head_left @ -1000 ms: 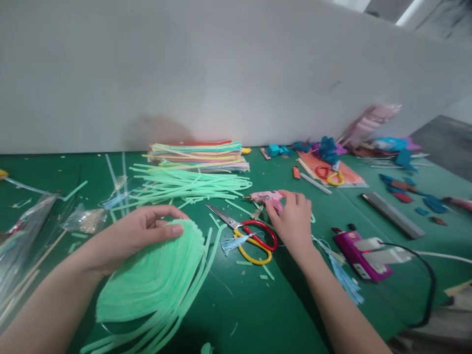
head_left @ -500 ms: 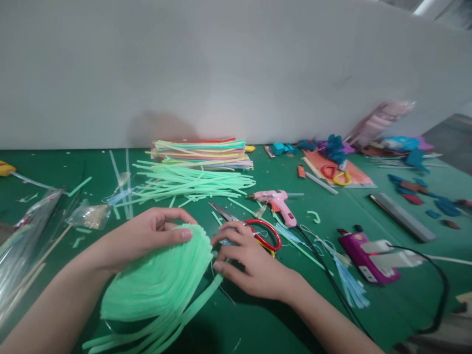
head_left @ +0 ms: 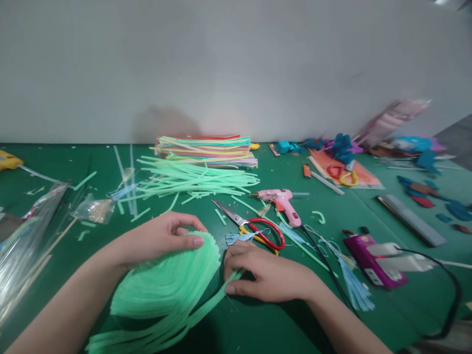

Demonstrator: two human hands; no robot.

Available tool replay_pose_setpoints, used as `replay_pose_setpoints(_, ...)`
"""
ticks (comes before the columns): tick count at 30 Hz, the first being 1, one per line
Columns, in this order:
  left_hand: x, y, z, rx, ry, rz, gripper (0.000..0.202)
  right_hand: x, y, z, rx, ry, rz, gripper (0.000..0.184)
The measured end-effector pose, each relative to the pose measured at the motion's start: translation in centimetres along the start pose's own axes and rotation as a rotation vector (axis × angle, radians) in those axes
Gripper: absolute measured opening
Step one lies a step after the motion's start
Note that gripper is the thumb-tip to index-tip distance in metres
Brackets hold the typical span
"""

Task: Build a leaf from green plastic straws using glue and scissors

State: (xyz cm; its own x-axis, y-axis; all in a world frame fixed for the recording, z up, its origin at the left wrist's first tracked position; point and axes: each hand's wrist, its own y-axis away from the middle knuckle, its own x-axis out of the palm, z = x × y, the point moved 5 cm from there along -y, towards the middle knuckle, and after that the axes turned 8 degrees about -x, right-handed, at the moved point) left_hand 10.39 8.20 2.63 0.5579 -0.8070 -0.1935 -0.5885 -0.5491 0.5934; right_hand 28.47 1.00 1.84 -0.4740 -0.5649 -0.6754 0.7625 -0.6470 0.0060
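A fan-shaped piece of mint-green pipe cleaners, packed side by side, is gripped along its upper edge by my left hand, thumb on the near face. Loose stem ends trail from its lower side. My right hand pinches the tips of a few of these stems between thumb and fingers, just right of the piece. Red-and-yellow-handled scissors lie just beyond my right hand, blades partly open. A blue tassel sits by their handles.
Behind are loose green pipe cleaners and a multicoloured bundle. A pink glue gun lies right of centre, its cord running toward a purple power strip. At left are a small bag and clear wrapping.
My right hand has moved right and slightly down, its fingers closing on the stem ends and drawing them out from the piece. The view has shifted slightly; my left hand keeps its hold.
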Motion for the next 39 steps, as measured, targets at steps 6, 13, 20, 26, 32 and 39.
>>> replay_pose_setpoints(6,-0.1,-0.4,0.5,-0.020,-0.110,-0.026,0.043,0.2,-0.4,-0.8,0.158,0.077,-0.072,0.019)
replay_pose_setpoints(13,1.0,-1.2,2.9,0.039,-0.378,-0.354,0.046,0.3,-0.9,-1.5,0.197,0.171,-0.105,0.017)
replay_pose_setpoints(20,6.8,2.7,5.6,0.401,-1.032,-0.828,0.069,0.6,-0.9,-1.7,0.237,0.218,-0.156,0.010)
replay_pose_setpoints(26,7.3,3.6,7.0,0.379,-1.043,-0.817,0.081,0.5,-1.0,-1.6,0.284,0.212,-0.151,0.008)
replay_pose_setpoints(32,6.8,4.7,6.9,0.435,-1.034,-0.609,0.072,0.5,-1.1,-1.8,0.307,0.190,-0.159,0.008)
replay_pose_setpoints(39,6.6,4.4,6.9,0.373,-0.894,-0.656,0.078,0.5,-1.0,-1.9,0.323,0.177,-0.167,0.009)
